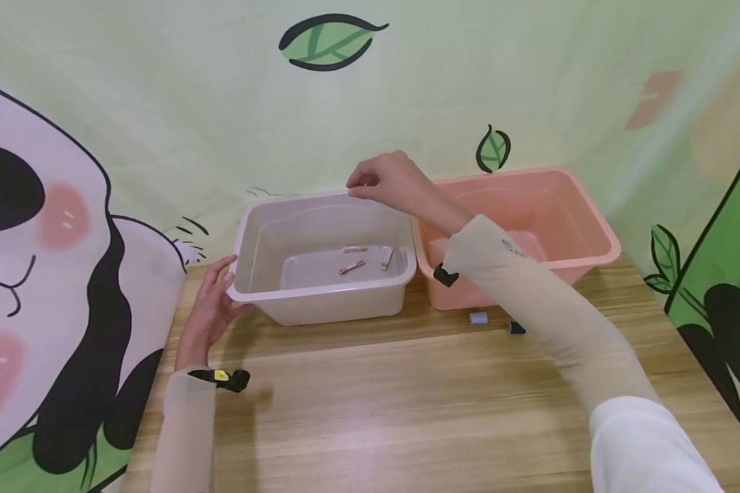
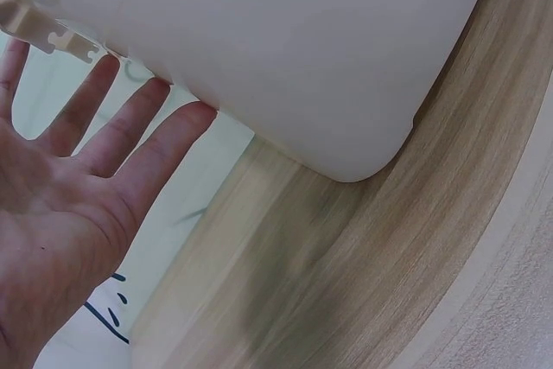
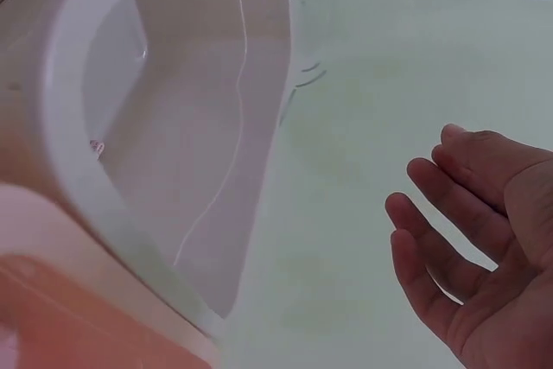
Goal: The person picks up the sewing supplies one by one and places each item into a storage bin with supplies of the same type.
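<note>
Reads as a small staged tabletop recording booth; can't tell what building or room it's in. Evidence: pale-green printed fabric backdrop (image 1: 191, 103) right behind the table, soft creases in it. Print is nursery-style: big black-and-white cartoon panda with pink cheeks (image 1: 37, 178) at left, black-outlined green leaf (image 1: 329, 44) up top. Work surface is a light-brown wood-grain tabletop (image 1: 358, 404), glossy patch of light on it. Two plain household-type plastic tubs side by side at the back: off-white rectangular tub (image 1: 339, 308), salmon-pink rectangular tub (image 1: 549, 205). Capture gear: black strapped-on camera units at the left wrist (image 1: 237, 380) and right wrist.
</note>
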### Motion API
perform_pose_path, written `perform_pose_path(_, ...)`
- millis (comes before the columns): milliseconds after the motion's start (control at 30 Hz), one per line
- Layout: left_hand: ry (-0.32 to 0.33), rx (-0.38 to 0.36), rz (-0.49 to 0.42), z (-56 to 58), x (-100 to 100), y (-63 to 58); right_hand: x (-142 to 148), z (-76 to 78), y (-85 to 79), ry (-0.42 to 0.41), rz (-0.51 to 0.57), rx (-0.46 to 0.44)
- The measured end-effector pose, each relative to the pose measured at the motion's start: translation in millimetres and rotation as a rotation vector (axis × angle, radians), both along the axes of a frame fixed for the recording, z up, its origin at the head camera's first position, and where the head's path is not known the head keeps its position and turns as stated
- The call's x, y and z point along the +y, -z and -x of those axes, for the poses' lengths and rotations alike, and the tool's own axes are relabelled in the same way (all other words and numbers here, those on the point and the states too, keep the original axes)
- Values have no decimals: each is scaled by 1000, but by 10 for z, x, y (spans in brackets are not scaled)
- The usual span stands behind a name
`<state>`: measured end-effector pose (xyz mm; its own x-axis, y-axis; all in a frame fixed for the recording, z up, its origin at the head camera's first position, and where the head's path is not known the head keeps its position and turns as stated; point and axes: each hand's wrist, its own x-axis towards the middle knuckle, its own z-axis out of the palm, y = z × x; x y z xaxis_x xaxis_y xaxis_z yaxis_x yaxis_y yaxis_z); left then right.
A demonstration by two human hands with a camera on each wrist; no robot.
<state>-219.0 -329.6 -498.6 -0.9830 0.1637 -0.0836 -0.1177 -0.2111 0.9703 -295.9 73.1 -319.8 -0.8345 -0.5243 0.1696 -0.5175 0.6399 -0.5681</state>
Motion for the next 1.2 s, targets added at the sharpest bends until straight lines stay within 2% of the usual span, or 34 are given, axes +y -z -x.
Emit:
perform_pose_path(200, 0, 8, -10, -8, -18, 7, 173, -260, -32, -28, 3, -8)
perform_pose_path(367, 1, 16, -3, 15, -23, 10, 337, -488, 23, -48, -8, -10)
perform_pose_path(567, 12, 28, -14, 13, -42, 23, 582, -789, 201, -74, 48, 40)
perform_pose_path(767, 16, 39, -20, 18, -25, 29, 885, -1154, 411, -50, 111, 41)
perform_pose_path(867, 21, 38, -26, 20, -6, 29, 1042, -1320, 588, -36, 126, 34)
perform_pose_path(1000, 26, 35, -28, 22, 5, 19, 1219, -1512, 925, -28, 155, 35)
perform_pose_path(1200, 11, 40, -15, 5, -17, 9, 1463, -1638, 1403, -42, 122, 249)
